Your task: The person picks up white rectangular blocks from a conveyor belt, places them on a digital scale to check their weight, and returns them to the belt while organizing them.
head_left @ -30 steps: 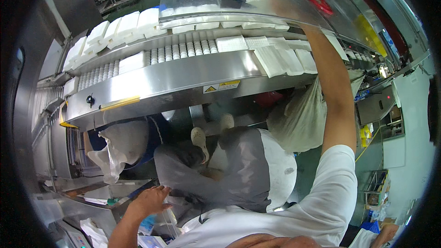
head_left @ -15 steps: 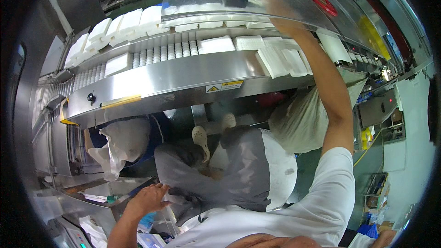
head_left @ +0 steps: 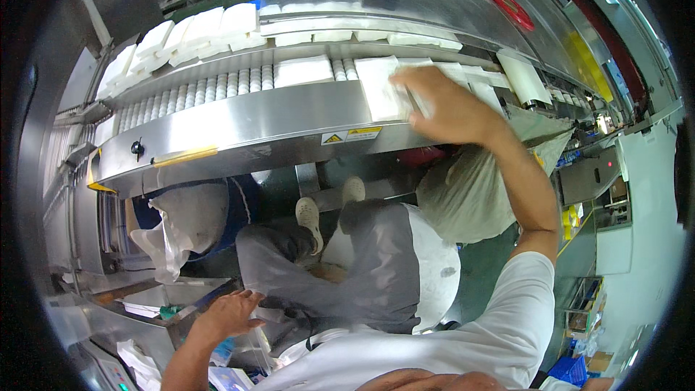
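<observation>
Reaching hand: right hand [head_left: 445, 108] lies palm-down, fingers spread flat on a white rectangular soft tissue pack [head_left: 384, 87] at the near edge of the steel roller conveyor [head_left: 239, 112].
Other hand: left hand [head_left: 228, 313] hangs open, fingers loosely spread, holding nothing, just over the near rim of a shallow steel tray [head_left: 163, 304].
Tray contents: flat white sheets and a small green scrap.
Conveyor load: more white rectangular packs [head_left: 304, 70] lying flat on ribbed white rollers, others stacked along the far edge.
Sack: pale grey cloth bag [head_left: 470, 188], slack and wrinkled, hangs under the conveyor's right end; contents hidden.
Bin: blue round drum [head_left: 239, 206] lined with crumpled clear plastic.
</observation>
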Demonstrator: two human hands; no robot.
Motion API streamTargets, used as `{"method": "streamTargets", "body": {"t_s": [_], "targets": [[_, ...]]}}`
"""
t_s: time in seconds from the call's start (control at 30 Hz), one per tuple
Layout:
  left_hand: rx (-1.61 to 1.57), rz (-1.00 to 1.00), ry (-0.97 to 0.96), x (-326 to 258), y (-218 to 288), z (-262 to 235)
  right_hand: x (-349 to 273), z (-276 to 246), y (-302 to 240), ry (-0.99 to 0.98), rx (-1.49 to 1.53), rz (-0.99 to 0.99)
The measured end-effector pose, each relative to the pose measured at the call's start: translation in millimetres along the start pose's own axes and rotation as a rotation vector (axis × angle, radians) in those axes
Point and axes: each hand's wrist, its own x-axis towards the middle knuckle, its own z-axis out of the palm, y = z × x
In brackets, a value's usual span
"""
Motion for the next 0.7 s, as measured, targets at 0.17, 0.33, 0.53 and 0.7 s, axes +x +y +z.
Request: {"method": "streamTargets", "body": {"t_s": [0.17, 0.33, 0.53, 0.7], "targets": [[-0.02, 0.03, -0.012, 5.7, -5.7, 0.1, 59.9, -18.2, 130.3, 0.244, -0.385, 0.346], [-0.011, 0.025, -0.008, 3.2, -8.7, 2.5, 94.8, -19.0, 173.2, 0.048, -0.271, 0.203], [0.027, 0.047, 0.018, -0.2, -3.4, -4.0, 93.4, -12.0, 169.1, 0.089, -0.323, 0.091], [0.081, 0.136, 0.191, -3.3, -4.4, 3.3, 97.3, -15.0, 149.0, 0.017, -0.359, 0.265]]}}
